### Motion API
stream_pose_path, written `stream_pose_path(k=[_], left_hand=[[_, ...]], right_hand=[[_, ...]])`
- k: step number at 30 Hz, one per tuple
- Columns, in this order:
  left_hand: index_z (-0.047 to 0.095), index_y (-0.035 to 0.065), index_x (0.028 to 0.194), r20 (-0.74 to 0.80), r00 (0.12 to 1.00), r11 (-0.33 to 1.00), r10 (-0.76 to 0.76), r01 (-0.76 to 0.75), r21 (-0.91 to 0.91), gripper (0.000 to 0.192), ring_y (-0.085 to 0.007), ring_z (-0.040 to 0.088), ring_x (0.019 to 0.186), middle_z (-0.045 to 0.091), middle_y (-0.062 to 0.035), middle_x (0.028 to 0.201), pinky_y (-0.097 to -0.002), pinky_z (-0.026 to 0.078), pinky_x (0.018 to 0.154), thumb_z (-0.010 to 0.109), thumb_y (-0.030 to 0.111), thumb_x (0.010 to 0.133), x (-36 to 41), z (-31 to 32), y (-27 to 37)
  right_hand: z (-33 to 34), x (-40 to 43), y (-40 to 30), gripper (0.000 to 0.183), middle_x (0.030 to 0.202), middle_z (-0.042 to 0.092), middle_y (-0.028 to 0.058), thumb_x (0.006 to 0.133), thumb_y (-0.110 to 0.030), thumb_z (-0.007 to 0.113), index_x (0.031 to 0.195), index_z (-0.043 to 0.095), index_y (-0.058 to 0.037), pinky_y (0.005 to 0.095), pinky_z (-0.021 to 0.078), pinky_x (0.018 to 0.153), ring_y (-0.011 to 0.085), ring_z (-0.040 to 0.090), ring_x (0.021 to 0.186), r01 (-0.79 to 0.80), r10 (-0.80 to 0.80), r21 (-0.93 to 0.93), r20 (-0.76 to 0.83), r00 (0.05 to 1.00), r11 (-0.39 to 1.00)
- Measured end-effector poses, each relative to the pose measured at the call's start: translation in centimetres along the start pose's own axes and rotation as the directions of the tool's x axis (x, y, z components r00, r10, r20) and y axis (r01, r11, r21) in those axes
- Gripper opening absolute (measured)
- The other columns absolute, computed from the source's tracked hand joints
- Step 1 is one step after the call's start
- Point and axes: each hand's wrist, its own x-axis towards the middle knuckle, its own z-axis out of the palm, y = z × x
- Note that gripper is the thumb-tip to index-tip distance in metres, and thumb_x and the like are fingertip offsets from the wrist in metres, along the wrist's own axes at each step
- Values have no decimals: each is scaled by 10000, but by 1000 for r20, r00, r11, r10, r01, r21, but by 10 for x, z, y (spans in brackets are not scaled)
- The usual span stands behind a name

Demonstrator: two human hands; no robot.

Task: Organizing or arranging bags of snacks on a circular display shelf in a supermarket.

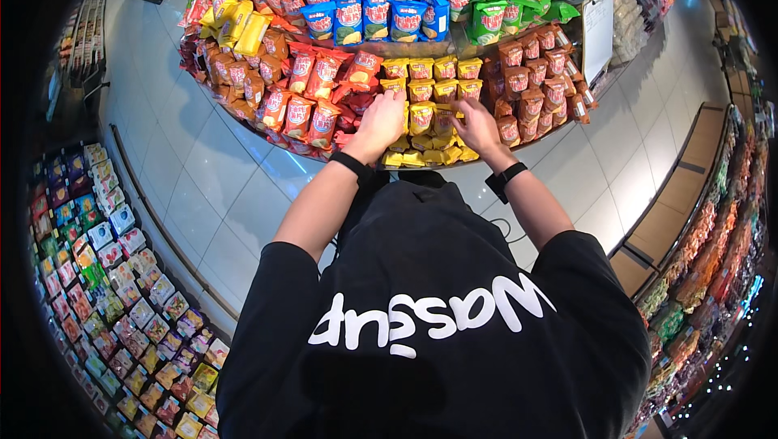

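Small yellow snack packets (420,118) stand in neat rows on the front of a rounded display. My left hand (384,121) lies along the left side of these rows, its fingertips at a yellow packet (394,84). At the right side, my right hand (478,125) has its bent fingers against the yellow packets. Whether either hand grips a packet is hidden by the fingers. Below the rows, more yellow packets (425,156) lie in a looser layer at the display's front edge. Red packets (298,117) are left of my left hand; brown packets (532,101) are right of my right hand.
Blue bags (377,10), green bags (489,16) and larger yellow bags (250,31) fill the upper tier. A clipboard (597,38) with paper leans at the display's right. Stocked shelves (121,293) line the left; bagged goods (693,269) line the right.
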Motion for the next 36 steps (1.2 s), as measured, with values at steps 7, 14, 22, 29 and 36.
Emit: stream_pose_path(k=[7,14,22,29,36], left_hand=[[586,21,1058,-68,990,920,125,-141,-364,215,-355,593,945,584,-167,988,-424,486,831,578,111,862,-55,-53,-13],[602,13,1035,-431,882,889,-191,-30,-457,181,-315,639,895,631,-158,991,-377,513,769,614,82,868,-100,-106,-106],[520,-21,1159,-696,584,905,-418,206,-371,502,-368,580,1054,593,-236,1115,-431,458,914,720,301,830,-51,-195,-211],[466,-115,1208,-554,602,818,-575,441,-369,825,-416,560,1115,566,-314,1175,-456,444,954,682,557,780,44,-249,-253],[460,-74,1226,-467,668,803,-580,369,-469,739,-431,614,1004,622,-310,1069,-475,478,892,698,445,757,56,-254,-262]], right_hand=[[8,-5,-3,377,1102,607,183,848,-249,661,1192,568,-124,449,509,828,389,606,1004,12,-13,-4,-95,995,1000],[-12,-21,-20,377,1084,596,204,859,-184,657,1194,541,-55,445,510,809,407,602,971,-99,106,66,-102,989,993],[-3,-35,-66,378,1061,599,167,852,-116,638,1205,545,-17,397,516,812,304,640,908,-237,244,60,-169,955,970],[26,-44,-117,386,1099,601,168,861,-118,628,1225,540,-24,398,506,823,307,634,930,-322,320,24,-200,926,946],[27,-35,-190,372,1082,606,172,867,-111,623,1219,544,-21,399,499,838,305,628,955,-392,395,60,-249,885,918]])
